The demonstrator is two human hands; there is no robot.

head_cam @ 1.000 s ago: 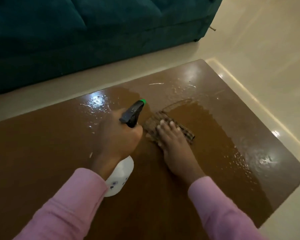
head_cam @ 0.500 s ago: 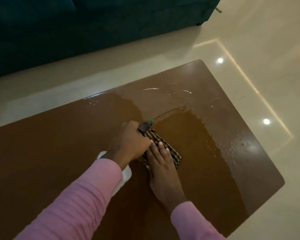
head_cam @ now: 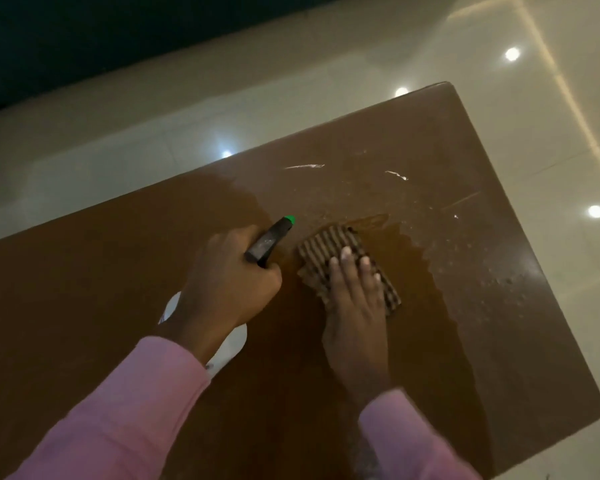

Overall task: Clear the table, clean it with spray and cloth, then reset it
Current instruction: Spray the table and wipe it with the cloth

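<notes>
My left hand (head_cam: 227,282) grips the head of a white spray bottle (head_cam: 234,344). Its black trigger head with a green nozzle tip (head_cam: 289,220) points up and to the right over the brown table (head_cam: 84,289). Most of the bottle's body is hidden under my wrist. Right of it, my right hand (head_cam: 355,306) presses flat on a folded checked cloth (head_cam: 326,252) that lies on the wet tabletop. The fingers are straight on the cloth. Droplets and a wiped wet patch (head_cam: 447,271) lie to the right of the cloth.
Two small white streaks (head_cam: 303,166) mark the table near its far edge. The table's right corner (head_cam: 447,85) and right edge border a glossy cream tiled floor (head_cam: 118,133) with light reflections. A dark sofa base (head_cam: 84,36) runs along the top left.
My right hand has pushed the cloth forward and to the right, away from the bottle's nozzle. The left hand still holds the bottle. My view has moved closer and tilted down.
</notes>
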